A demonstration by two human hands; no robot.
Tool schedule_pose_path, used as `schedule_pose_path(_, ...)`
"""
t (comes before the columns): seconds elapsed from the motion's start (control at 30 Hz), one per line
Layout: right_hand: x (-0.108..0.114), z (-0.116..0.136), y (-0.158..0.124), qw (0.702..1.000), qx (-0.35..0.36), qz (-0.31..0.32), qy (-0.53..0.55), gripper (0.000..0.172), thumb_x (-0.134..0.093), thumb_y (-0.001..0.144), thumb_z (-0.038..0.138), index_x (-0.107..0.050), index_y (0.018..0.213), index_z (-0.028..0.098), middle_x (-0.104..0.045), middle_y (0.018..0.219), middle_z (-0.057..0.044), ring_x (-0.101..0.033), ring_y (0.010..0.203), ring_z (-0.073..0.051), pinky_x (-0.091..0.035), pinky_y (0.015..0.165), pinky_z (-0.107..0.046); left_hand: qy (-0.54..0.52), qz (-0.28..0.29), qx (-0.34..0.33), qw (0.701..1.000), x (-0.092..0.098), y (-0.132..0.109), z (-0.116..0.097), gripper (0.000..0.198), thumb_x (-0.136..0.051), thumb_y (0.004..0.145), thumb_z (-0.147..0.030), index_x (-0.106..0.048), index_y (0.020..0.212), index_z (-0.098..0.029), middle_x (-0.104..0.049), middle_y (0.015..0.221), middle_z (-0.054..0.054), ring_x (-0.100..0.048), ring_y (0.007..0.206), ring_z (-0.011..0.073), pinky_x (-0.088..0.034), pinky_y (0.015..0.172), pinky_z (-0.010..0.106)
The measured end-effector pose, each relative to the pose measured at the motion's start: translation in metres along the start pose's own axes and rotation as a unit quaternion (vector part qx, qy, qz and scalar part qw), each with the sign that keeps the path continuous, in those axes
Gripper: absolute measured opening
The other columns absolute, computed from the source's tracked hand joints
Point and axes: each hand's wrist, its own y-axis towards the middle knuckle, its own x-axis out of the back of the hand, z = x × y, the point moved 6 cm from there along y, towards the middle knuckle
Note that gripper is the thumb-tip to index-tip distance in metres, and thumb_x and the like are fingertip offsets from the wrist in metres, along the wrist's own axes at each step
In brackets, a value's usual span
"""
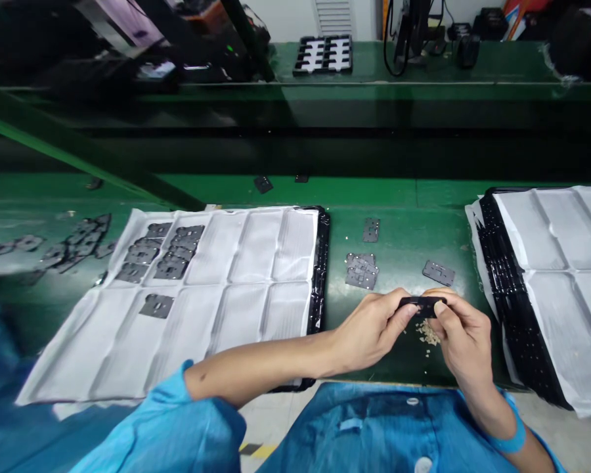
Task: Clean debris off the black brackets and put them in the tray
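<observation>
Both your hands were on one dark plate point(425, 306): your left hand point(374, 327) pinched one end between thumb and fingers, and your right hand point(465, 332) gripped the other end. You had it in front of your body, above the bench point(401, 226), turned so that it showed as a narrow strip; whether you were pressing something on or taking something off, the view did not tell. Under it, near your right hand, lay a small heap of pale bits point(428, 333), too small to make out further.

Just beyond your right hand lay a loose plate point(438, 272); to the left of that sat an overlapping pile point(361, 270), with a single plate point(372, 230) behind it. On your left, a white sheet point(256, 246) creased into rectangles topped a black stack point(322, 263); it bore a group of plates point(180, 251) near its far left corner and a lone plate point(157, 305) closer to you. On your right, another white sheet point(566, 223) covered a second black stack point(505, 269). Farther left, blurred, dark parts point(83, 240) were strewn about.

You seemed partway through: one plate was in work, those on the left sheet looked laid out, and several others lay loose on the bench, but which were finished and which remained to do, you could not tell from how they lay
</observation>
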Motion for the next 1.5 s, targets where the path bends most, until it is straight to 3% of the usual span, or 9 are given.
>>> schedule_pose_path(0.3, 0.005, -0.004, -0.004, 0.999, -0.010, 0.039, 0.008, 0.024, -0.062, 0.105, 0.036, -0.080, 0.107, 0.020, -0.068, 0.091, -0.004, -0.051, 0.061, -0.012, -0.044, 0.056, -0.027, 0.010, 0.000, 0.008, 1.000, -0.006, -0.002, 0.007, 0.030, -0.043, 0.112, -0.036, -0.045, 0.085, -0.022, -0.042, 0.067, -0.007, -0.041, 0.059, 0.0104, -0.032, 0.058, 0.026)
schedule_pose_path(0.67, 0.008, -0.013, -0.005, 0.999, -0.035, 0.019, -0.003, 0.026, -0.063, 0.104, 0.039, -0.080, 0.098, 0.020, -0.070, 0.097, -0.006, -0.046, 0.058, -0.010, -0.037, 0.050, -0.026, 0.029, 0.005, 0.013, 0.999, -0.014, -0.004, 0.011, 0.029, -0.042, 0.113, -0.037, -0.044, 0.087, -0.023, -0.040, 0.067, -0.007, -0.037, 0.058, 0.0113, -0.029, 0.058, 0.028)
schedule_pose_path(0.87, 0.011, -0.011, -0.008, 0.999, -0.006, 0.040, -0.017, 0.018, -0.064, 0.101, 0.028, -0.080, 0.105, 0.022, -0.068, 0.094, -0.004, -0.052, 0.067, -0.013, -0.045, 0.061, -0.027, 0.024, 0.009, 0.021, 0.999, -0.014, -0.004, 0.011, 0.029, -0.042, 0.113, -0.038, -0.044, 0.088, -0.023, -0.038, 0.066, -0.007, -0.035, 0.057, 0.0113, -0.028, 0.058, 0.029)
schedule_pose_path(0.97, 0.010, -0.009, -0.009, 0.998, -0.022, 0.053, 0.021, 0.020, -0.063, 0.103, 0.030, -0.080, 0.107, 0.022, -0.068, 0.094, -0.004, -0.051, 0.066, -0.013, -0.044, 0.060, -0.027, 0.032, 0.013, 0.021, 0.999, -0.015, -0.003, 0.012, 0.029, -0.041, 0.113, -0.038, -0.045, 0.089, -0.023, -0.041, 0.068, -0.006, -0.039, 0.060, 0.0121, -0.031, 0.060, 0.029)
schedule_pose_path(1.13, 0.009, -0.014, -0.008, 0.998, -0.050, 0.027, 0.036, 0.026, -0.065, 0.105, 0.041, -0.081, 0.102, 0.020, -0.069, 0.098, -0.005, -0.048, 0.060, -0.011, -0.041, 0.052, -0.026, 0.043, 0.013, 0.021, 0.999, -0.018, -0.005, 0.014, 0.029, -0.040, 0.113, -0.038, -0.046, 0.090, -0.023, -0.045, 0.070, -0.005, -0.041, 0.062, 0.0126, -0.033, 0.061, 0.030)
schedule_pose_path(1.5, 0.010, -0.015, -0.009, 0.998, -0.037, 0.011, 0.042, 0.024, -0.066, 0.105, 0.040, -0.081, 0.105, 0.021, -0.069, 0.096, -0.005, -0.047, 0.059, -0.011, -0.040, 0.052, -0.026, 0.032, 0.014, 0.020, 0.999, -0.020, -0.005, 0.017, 0.028, -0.041, 0.113, -0.039, -0.045, 0.090, -0.023, -0.042, 0.070, -0.006, -0.041, 0.061, 0.0131, -0.031, 0.061, 0.029)
